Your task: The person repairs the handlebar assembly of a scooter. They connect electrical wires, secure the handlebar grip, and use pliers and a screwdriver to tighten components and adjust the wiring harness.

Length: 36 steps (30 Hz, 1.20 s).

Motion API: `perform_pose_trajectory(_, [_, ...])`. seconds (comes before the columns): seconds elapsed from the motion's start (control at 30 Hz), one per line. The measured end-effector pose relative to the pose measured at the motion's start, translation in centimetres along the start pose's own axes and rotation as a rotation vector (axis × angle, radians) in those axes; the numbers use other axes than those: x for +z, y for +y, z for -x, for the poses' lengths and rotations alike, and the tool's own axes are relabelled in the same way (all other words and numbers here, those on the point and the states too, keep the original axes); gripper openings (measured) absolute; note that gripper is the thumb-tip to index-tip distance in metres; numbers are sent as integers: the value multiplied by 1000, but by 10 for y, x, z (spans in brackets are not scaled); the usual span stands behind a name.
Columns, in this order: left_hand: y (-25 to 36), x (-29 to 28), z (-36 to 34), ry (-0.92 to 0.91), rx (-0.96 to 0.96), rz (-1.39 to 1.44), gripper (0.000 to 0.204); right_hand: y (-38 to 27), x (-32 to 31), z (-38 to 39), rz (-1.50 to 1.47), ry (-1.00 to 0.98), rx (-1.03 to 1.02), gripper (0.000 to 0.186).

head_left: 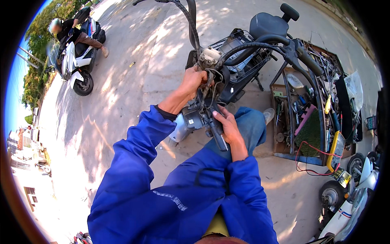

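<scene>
An electric scooter with its front opened up stands before me, its handlebar (239,53) across the top and a metal clamp (211,57) at the steering stem. Below the clamp, a tangle of wires (209,95) hangs exposed. My left hand (192,84) is closed at the upper end of this tangle, fingers curled in; what they grip is hidden. Lower down, my right hand (230,126) holds a long black plastic piece (217,136), thumb on top and fingers behind. A grey-and-black front housing (193,118) sits just left of that piece.
An open tool chest (298,134) full of hand tools stands to the right, with a yellow multimeter (335,151) and its red lead on the edge. Parked scooters (345,203) stand at lower right. At upper left a helmeted person (71,34) sits on a white scooter (73,61).
</scene>
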<state>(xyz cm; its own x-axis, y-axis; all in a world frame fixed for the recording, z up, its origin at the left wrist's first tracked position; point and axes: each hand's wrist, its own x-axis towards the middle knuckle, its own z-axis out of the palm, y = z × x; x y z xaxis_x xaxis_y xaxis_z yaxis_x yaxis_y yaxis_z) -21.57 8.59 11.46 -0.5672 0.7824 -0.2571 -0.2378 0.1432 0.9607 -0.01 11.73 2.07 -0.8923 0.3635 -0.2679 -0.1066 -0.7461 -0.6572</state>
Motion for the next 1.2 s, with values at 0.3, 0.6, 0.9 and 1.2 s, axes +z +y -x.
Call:
perform_pose_trajectory(0.3, [10, -4, 34, -144, -76, 61, 22, -11, -5, 15, 46, 23, 8, 66])
perform_pose_trajectory(0.6, [-6, -10, 56, -124, -66, 20, 25, -5, -7, 17, 242, -52, 66, 65])
perform_pose_trajectory(0.9, [-1, 13, 51, 80, 185, -452, 22, -10, -4, 24, 253, -141, 40, 60])
perform_pose_trajectory(1.2, [-16, -7, 49, 28, 5, 16, 28, -16, -8, 31, 340, -157, 56, 54])
